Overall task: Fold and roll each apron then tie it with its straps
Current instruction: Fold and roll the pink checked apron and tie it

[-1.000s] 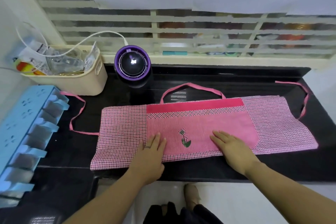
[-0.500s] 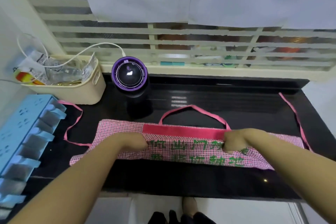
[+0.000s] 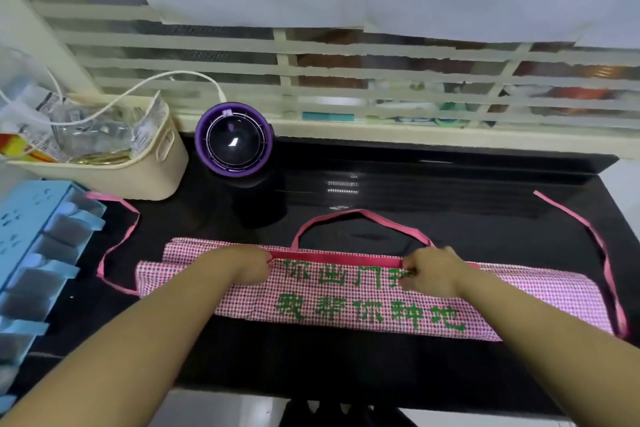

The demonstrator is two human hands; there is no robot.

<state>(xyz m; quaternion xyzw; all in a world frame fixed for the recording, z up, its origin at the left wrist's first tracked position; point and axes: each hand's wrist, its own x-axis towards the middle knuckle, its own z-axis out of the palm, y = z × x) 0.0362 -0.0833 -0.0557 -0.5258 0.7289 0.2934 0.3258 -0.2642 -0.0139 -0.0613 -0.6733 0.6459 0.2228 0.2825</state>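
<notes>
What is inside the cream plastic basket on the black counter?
Crinkled clear plastic packets, a red-and-yellow packet and something gold-coloured fill the cream plastic basket. A white cable crosses above. Whatever lies beneath is covered.

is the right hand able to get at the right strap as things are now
Probably yes. The right strap lies bare on the counter beside the apron, nothing between it and the right hand. That hand grips the apron's edge, so it must let go first.

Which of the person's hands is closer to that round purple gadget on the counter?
Left. The left hand grips the apron just in front of the purple gadget; the right hand grips it well off to the gadget's right.
</notes>
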